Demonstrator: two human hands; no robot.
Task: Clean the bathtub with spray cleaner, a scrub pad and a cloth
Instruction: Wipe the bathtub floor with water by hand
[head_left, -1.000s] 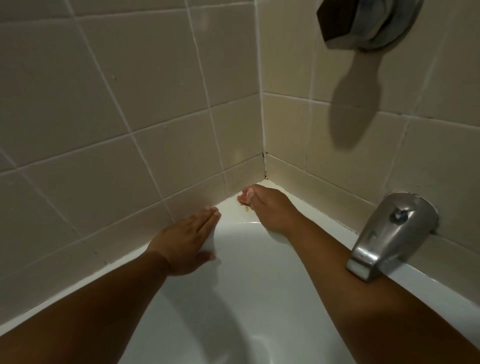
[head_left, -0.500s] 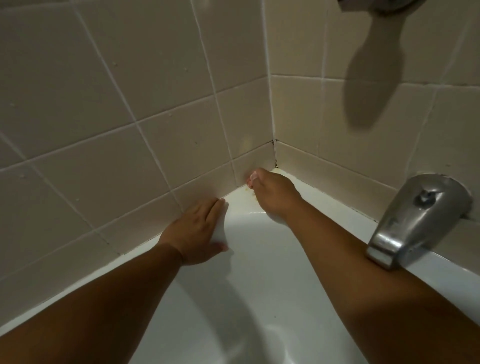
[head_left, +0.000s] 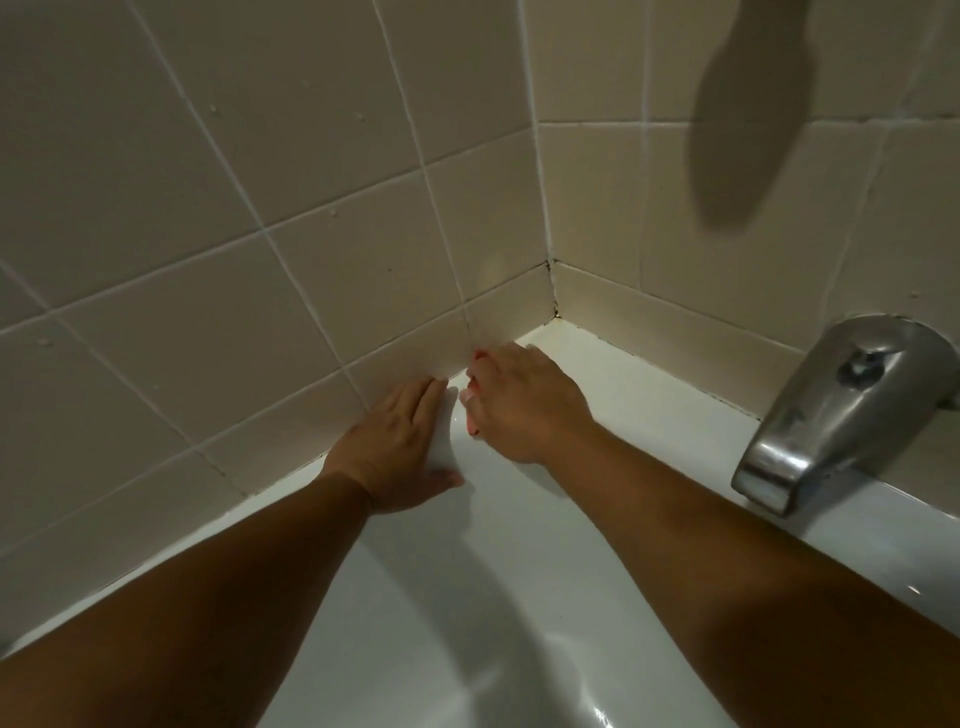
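The white bathtub (head_left: 519, 545) fills the lower view, and its rim runs along the beige tiled wall into a corner. My left hand (head_left: 395, 447) lies flat on the rim with straight fingers, the fingertips touching the wall. Just to its right, my right hand (head_left: 519, 405) rests on the rim with its fingers curled under and the fingertips against the foot of the tiles. Anything under that hand is hidden. No scrub pad, cloth or spray bottle is in view.
A metal tub spout (head_left: 841, 405) juts from the right wall above the rim, close to my right forearm. Dark grime marks the corner joint (head_left: 555, 312). Water drops dot the left wall tiles (head_left: 208, 218).
My right hand has slid left along the rim, away from the corner, and now sits right beside my left hand. The view has tilted down and left.
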